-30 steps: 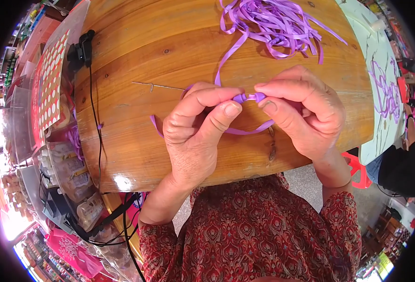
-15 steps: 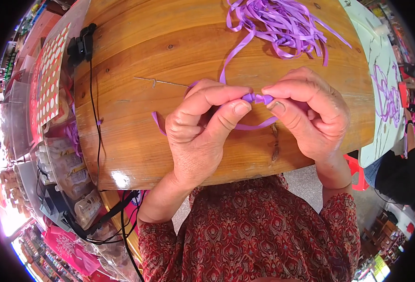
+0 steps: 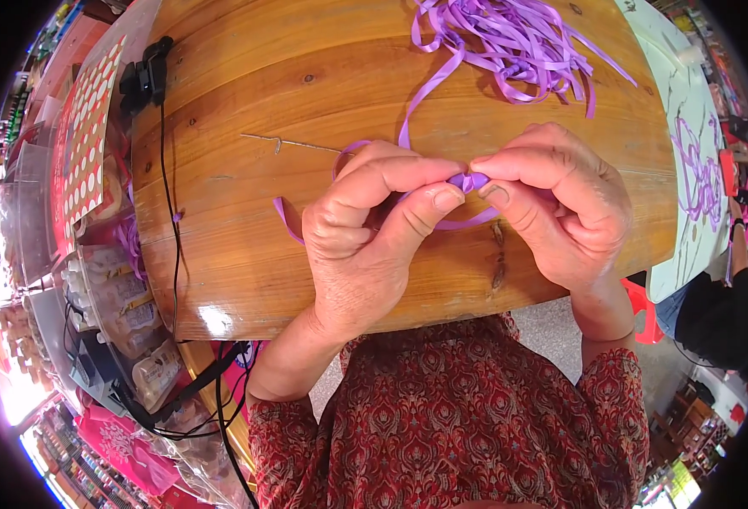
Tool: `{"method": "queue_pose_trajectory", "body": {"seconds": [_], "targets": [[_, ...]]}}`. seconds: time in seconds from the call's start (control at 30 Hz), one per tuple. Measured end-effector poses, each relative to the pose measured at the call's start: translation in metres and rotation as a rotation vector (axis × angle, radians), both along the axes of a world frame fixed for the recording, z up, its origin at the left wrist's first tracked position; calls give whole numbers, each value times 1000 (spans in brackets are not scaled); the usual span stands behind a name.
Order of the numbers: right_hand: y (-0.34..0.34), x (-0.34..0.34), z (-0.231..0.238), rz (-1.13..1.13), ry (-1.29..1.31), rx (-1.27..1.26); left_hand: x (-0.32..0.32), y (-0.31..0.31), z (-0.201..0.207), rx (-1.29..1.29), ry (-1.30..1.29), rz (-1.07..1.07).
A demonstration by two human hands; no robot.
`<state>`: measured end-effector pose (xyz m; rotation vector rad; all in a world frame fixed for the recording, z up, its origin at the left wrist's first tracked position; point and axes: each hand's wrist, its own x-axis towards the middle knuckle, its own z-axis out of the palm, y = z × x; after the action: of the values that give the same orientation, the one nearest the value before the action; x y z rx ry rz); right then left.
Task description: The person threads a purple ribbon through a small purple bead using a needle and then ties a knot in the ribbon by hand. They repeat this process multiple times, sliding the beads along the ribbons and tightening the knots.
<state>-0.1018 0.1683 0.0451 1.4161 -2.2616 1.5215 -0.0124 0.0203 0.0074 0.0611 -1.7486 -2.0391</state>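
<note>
From the head view, the purple bit [image 3: 469, 181] (knot or fold, too small to tell) sits at about 2 o'clock from the centre, above the wooden desk [image 3: 238, 254]. Both hands pinch it between thumb and forefinger: the left hand [image 3: 361, 229] at its 9 o'clock end, the right hand [image 3: 569, 208] at its 3 o'clock end, fingertips nearly meeting. To do this well, I would keep both pinches light but firm and in line, thumbs below, so the ribbon [image 3: 467, 224] neither slips nor creases, with its loop at 6 o'clock left slack

Around the bit, a strand runs from 11 o'clock toward the pile [image 3: 535, 51] at 1 o'clock; a tug there could drag or tangle it. A wire [image 3: 306, 146] between 9 and 10 o'clock points at the left hand and could snag that wrist or the ribbon. The cable [image 3: 169, 170] at 9 o'clock lies well apart, as does the white desk [image 3: 667, 271] toward 4 o'clock
</note>
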Motion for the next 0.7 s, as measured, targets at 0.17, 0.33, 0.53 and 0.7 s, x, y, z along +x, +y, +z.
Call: {"method": "queue_pose_trajectory", "body": {"seconds": [0.17,0.33,0.53,0.7], "targets": [[0,1,0,5,2,-2,1,0,0,6,-9,-5],[-1,0,1,36,98,-16,-1,-1,-4,16,52,-32],[2,-4,-10,112,65,-47,5,5,-1,460,-106,-167],[1,-2,-18,120,108,-71,8,7,-5,657,-201,-217]]}}
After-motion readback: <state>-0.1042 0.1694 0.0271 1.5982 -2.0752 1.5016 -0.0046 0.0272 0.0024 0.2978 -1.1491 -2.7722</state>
